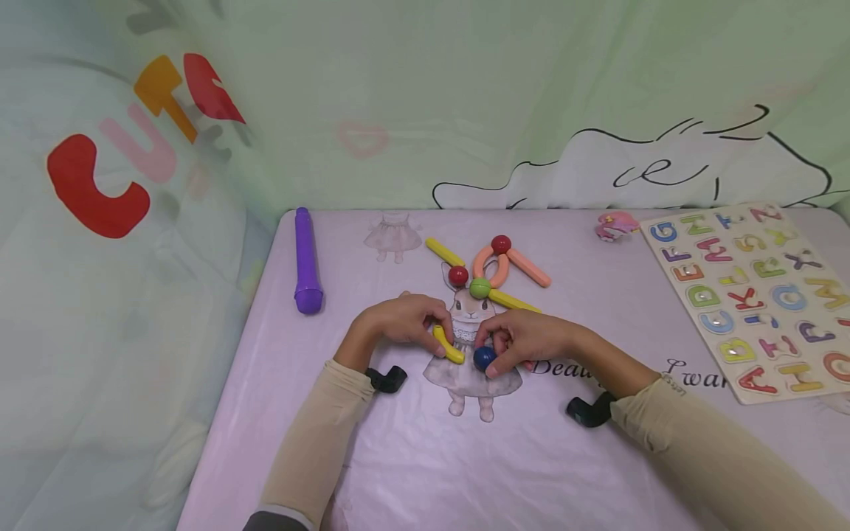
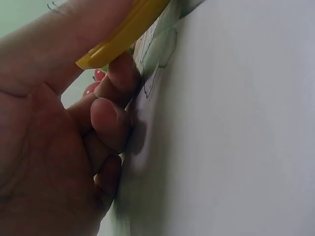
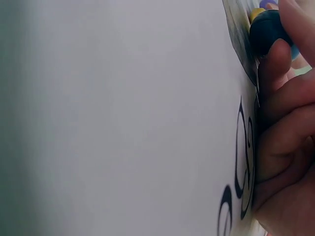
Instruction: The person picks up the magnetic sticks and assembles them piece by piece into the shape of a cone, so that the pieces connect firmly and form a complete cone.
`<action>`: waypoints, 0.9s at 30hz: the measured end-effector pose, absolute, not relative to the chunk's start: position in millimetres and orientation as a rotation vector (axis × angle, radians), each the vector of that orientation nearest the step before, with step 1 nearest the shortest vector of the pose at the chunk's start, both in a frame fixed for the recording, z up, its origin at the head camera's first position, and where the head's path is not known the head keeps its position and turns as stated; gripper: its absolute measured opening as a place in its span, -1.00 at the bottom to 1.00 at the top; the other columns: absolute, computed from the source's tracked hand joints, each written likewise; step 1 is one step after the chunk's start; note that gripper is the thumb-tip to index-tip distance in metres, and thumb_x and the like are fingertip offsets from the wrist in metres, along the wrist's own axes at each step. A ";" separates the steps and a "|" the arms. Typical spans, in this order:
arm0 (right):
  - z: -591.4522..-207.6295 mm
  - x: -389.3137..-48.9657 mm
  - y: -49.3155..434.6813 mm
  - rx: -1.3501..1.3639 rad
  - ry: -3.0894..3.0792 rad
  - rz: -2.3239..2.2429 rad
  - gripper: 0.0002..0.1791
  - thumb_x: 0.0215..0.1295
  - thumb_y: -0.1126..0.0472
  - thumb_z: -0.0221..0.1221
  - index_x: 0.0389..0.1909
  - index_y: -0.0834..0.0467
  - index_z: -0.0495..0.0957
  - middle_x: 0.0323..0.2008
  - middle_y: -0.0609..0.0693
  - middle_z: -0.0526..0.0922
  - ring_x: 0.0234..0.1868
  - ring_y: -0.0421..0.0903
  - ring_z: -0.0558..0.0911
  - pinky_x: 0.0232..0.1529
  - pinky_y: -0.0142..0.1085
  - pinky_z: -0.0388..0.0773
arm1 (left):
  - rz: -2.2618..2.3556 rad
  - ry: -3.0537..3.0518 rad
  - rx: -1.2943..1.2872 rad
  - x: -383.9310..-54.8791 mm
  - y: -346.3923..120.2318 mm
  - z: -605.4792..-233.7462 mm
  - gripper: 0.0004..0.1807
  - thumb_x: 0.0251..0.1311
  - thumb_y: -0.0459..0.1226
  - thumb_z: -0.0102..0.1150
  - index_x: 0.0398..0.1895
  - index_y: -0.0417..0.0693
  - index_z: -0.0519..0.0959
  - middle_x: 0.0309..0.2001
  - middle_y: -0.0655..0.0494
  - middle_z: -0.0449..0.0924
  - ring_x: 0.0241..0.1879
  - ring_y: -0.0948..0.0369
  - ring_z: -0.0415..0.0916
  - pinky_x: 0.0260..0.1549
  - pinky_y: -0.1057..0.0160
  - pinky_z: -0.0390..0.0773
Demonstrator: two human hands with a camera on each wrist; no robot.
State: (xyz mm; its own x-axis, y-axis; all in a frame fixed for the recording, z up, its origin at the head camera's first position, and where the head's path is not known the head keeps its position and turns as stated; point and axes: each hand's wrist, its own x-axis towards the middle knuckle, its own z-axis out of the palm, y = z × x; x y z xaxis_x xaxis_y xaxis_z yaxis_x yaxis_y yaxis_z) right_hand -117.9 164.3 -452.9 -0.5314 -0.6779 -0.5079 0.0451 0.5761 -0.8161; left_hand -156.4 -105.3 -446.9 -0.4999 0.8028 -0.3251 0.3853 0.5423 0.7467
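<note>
My left hand [image 1: 413, 321] pinches a curved yellow rod [image 1: 449, 349] between thumb and fingers, low over the printed rabbit on the cloth. In the left wrist view the yellow rod [image 2: 123, 37] lies along the thumb. Just right of it, my right hand [image 1: 521, 335] holds a blue ball [image 1: 485, 358] with thumb and fingertips; the right wrist view shows the dark blue ball [image 3: 266, 32] in that grip. The rod's lower end points toward the ball, with a small gap between them. A small pinkish-red end [image 1: 528, 365] shows from under the right hand.
Beyond the hands lie a red ball [image 1: 458, 276] with a yellow rod [image 1: 445, 251], another red ball [image 1: 501, 245] with orange rods [image 1: 529, 268], and a green ball [image 1: 479, 288]. A purple toy microphone [image 1: 306, 262] lies left, an alphabet board [image 1: 727, 310] right, near a pink figurine [image 1: 616, 226].
</note>
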 end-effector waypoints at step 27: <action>-453.5 -119.2 165.6 -0.549 1.911 -1.037 -0.58 0.23 -0.01 0.44 0.06 0.01 0.63 -0.50 -0.08 0.55 -0.66 -0.18 0.47 -0.59 -0.41 0.38 | 0.843 2.089 0.941 -159.4 -108.0 -453.4 -0.82 0.14 -0.06 0.50 -0.18 0.29 0.76 -0.42 0.29 0.55 -0.39 0.30 0.40 -0.37 0.36 0.32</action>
